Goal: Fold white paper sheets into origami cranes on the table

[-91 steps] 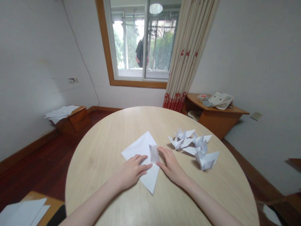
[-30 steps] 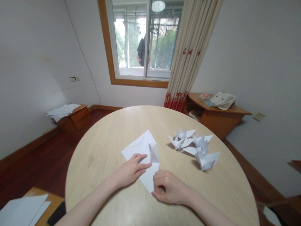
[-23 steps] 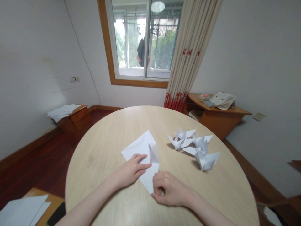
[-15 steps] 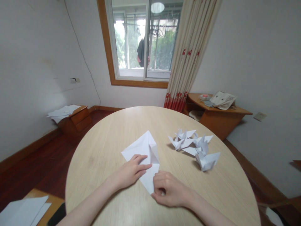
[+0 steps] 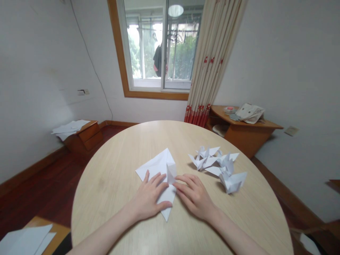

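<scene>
A white sheet of paper (image 5: 158,165), folded into a kite-like shape, lies on the round wooden table (image 5: 114,177) in front of me. My left hand (image 5: 150,196) lies flat on the sheet's near left part with its fingers spread. My right hand (image 5: 195,194) rests just to the right, fingers stretched out, fingertips touching the raised fold at the sheet's right edge. Neither hand grips anything.
Several folded white paper cranes (image 5: 220,166) sit on the table's right side. A low wooden cabinet (image 5: 85,134) with papers stands at the left wall, a corner desk (image 5: 244,131) with a bag at the right. Loose white sheets (image 5: 23,241) lie at the bottom left.
My right hand was closed at the sheet's near tip; it has opened and moved up to the right fold. My left hand has spread flat and slid slightly toward me.
</scene>
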Action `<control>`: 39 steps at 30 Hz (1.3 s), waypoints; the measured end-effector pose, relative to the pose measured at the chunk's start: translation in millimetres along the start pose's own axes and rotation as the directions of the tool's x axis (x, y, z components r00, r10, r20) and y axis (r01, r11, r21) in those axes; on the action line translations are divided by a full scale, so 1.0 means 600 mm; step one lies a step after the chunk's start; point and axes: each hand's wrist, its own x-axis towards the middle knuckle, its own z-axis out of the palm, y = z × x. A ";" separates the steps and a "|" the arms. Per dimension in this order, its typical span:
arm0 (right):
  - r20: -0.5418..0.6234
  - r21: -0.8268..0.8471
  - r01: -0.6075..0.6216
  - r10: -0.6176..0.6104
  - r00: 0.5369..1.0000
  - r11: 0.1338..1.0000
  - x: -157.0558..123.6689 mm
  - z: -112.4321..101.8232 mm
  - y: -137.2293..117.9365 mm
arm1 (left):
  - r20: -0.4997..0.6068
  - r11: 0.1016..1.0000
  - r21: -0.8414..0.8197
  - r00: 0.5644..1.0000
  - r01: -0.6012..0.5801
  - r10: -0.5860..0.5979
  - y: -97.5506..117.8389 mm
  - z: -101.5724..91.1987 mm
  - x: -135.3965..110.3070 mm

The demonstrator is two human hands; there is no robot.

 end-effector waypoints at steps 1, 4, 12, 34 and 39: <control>0.000 -0.013 0.007 -0.007 1.000 1.000 -0.001 0.000 0.001 | -0.008 0.999 -0.033 1.000 -0.011 0.011 0.000 0.003 0.000; 0.028 -0.028 0.005 -0.004 1.000 1.000 -0.002 0.001 0.001 | -0.026 0.985 -0.174 1.000 -0.013 0.008 -0.001 0.009 0.001; 0.145 -0.188 -0.043 0.071 0.987 0.981 -0.002 0.004 0.007 | 0.070 0.929 -0.359 0.995 0.090 -0.069 0.015 -0.007 -0.005; 0.247 -0.100 -0.250 0.267 0.931 0.963 -0.026 0.027 0.036 | -0.002 0.999 -0.025 1.000 -0.030 0.030 -0.008 -0.031 -0.007; 0.232 -0.064 -0.258 0.266 0.936 0.964 -0.022 0.027 0.032 | -0.118 0.994 0.103 0.992 -0.037 0.049 -0.012 -0.029 -0.003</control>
